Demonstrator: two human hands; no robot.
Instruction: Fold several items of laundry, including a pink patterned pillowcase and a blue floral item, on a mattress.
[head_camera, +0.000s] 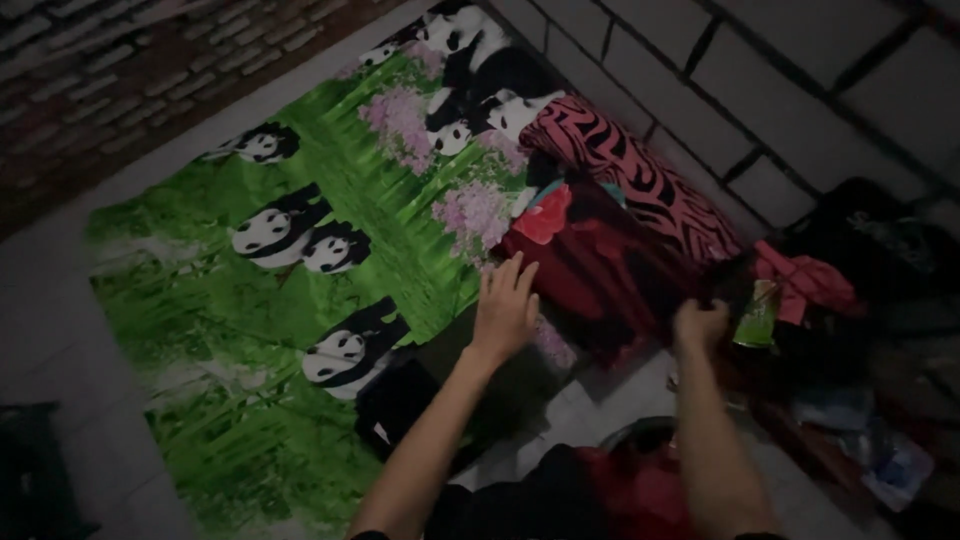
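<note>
A green sheet (250, 330) printed with pandas and pink flowers lies spread over a mattress on the floor. My left hand (505, 305) rests flat and open on its right edge, fingers spread, next to a dark red cloth (600, 265). My right hand (700, 325) is closed on the near edge of that dark red cloth. A pink and black striped pillow (630, 170) lies beyond the cloth against the wall.
A grey block wall (780, 90) runs along the right. A heap of clothes, with a pink garment (805, 280) and a green packet (758, 315), sits at the right. A dark item (400, 400) lies on the sheet's near edge. Brick wall (110, 80) at far left.
</note>
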